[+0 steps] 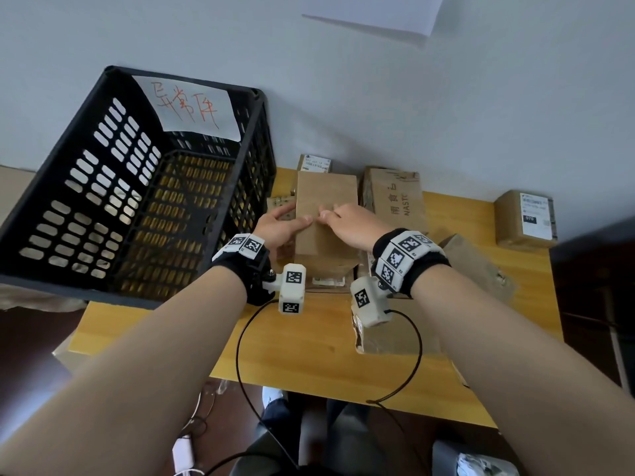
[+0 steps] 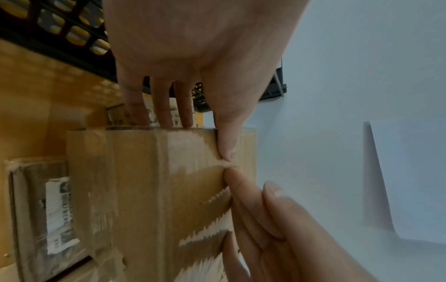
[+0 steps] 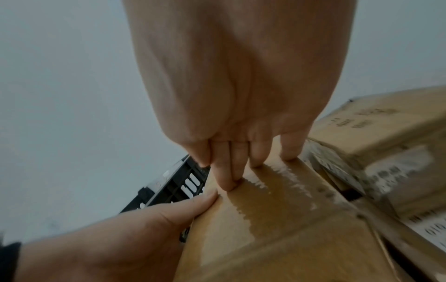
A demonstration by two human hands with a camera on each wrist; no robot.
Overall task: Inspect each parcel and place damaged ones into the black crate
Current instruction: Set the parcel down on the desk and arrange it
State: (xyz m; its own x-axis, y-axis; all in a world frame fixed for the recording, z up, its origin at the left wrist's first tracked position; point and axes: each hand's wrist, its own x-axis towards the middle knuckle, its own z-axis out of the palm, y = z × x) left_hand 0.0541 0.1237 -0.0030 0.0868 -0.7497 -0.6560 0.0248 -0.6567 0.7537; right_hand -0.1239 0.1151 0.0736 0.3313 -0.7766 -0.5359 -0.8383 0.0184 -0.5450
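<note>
I have the taped cardboard parcel (image 1: pixel 324 214) just above the centre of the head frame, held up over the yellow table (image 1: pixel 319 338) with its long axis running from the bottom of the frame toward the top, away from me. My left hand (image 1: pixel 280 225) grips its left edge: in the left wrist view three fingers (image 2: pixel 164 106) go behind the far side while the thumb lies along the taped face. My right hand (image 1: pixel 347 223) comes in from the right with its fingers curled down onto the same face, and in the right wrist view the fingertips (image 3: pixel 229 183) press the tape close to the left thumb, so the two hands nearly meet at mid-length. The black crate (image 1: pixel 51 214) fills the left of the head frame, its open mouth tilted toward me and its near wall just beside my left wrist; a paper label with red writing (image 1: pixel 187 109) hangs on its far wall. So the crate lies left of the parcel, nearer my left hand. I judge inspection is under way; whether this parcel is damaged I cannot tell. Other cardboard boxes (image 1: pixel 395 197) sit on the table to the right.
</note>
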